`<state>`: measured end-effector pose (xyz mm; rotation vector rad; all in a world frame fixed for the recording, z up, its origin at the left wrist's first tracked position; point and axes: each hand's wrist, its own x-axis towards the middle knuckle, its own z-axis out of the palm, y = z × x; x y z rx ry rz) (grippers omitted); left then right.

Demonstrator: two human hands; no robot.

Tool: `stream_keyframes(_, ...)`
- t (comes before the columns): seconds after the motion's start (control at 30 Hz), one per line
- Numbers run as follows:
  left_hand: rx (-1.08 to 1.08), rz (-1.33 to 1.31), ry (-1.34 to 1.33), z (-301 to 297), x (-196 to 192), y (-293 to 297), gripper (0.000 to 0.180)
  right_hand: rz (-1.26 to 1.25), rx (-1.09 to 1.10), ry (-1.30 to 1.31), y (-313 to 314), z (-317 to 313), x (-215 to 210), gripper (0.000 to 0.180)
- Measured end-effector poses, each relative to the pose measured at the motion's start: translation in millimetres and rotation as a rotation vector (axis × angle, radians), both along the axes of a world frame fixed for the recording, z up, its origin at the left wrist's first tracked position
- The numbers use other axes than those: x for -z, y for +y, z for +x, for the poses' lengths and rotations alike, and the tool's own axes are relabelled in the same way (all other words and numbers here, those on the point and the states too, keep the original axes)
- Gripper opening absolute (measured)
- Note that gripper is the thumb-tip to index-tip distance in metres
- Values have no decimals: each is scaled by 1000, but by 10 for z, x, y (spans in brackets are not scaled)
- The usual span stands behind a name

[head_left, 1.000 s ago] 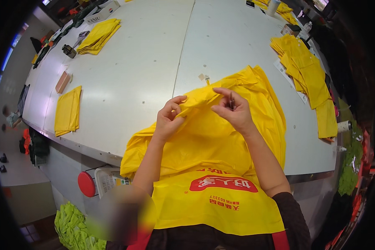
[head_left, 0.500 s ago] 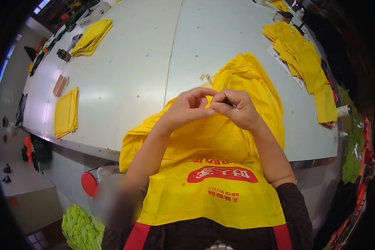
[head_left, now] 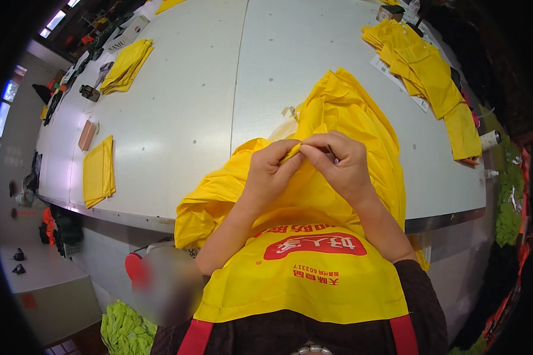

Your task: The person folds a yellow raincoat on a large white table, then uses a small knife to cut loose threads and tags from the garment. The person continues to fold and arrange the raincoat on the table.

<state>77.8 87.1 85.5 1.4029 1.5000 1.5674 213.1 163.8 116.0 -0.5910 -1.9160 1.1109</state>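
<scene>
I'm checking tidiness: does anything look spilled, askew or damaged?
No spill or damage shows. On the pale, flat table, the overlapping yellow fabric pieces at right look unevenly fanned, unlike the squarer folded yellow fabric stack at left. The rumpled yellow fabric sheet being handled seems ordinary.

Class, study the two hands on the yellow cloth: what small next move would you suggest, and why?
Probably ease the left hand and right hand slightly apart to open the pinched fold: their fingertips meet at one small gathered part of the yellow cloth, while much of the rest lies bunched on the table.
</scene>
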Motion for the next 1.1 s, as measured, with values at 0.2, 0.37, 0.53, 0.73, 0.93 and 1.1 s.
stream_keyframes(0.2, 21, -105, 18, 56, -82, -19, 12, 200, -25, -131, 106, 78, -37, 8)
stream_keyframes(0.37, 70, -122, 15, 58, -6, -27, 13, -54, -40, -11, 223, 184, -189, 18)
stream_keyframes(0.53, 100, -189, -158, 53, -59, -87, 12, -464, -274, -100, 449, 432, -307, 28)
stream_keyframes(0.73, 193, -114, -109, -6, -102, -124, 10, 301, -375, -357, 434, 556, -250, 33)
stream_keyframes(0.93, 212, -116, -35, -4, -139, -135, 10, 524, -357, -499, 330, 526, -382, 22)
stream_keyframes(1.1, 227, -141, 2, -2, -164, -107, 10, 578, -353, -492, 363, 512, -366, 20)
